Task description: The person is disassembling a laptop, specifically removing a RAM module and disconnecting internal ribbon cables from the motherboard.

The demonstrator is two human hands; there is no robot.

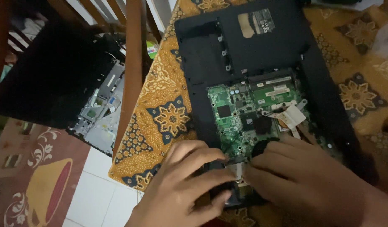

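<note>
A small silvery metal part [237, 171] is sitting at the near edge of an opened black laptop's green circuit board [227, 113], both hands pinching it: left hand [183, 189], right hand [303, 176]. The laptop is lying on a gold patterned cloth-covered desk [164, 113].

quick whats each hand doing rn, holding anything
Left hand: fingers curled, tips pressing on a small metal part at the near edge of the opened laptop; a grip cannot be told.
Right hand: fingertips on the same part; grip cannot be told.
</note>
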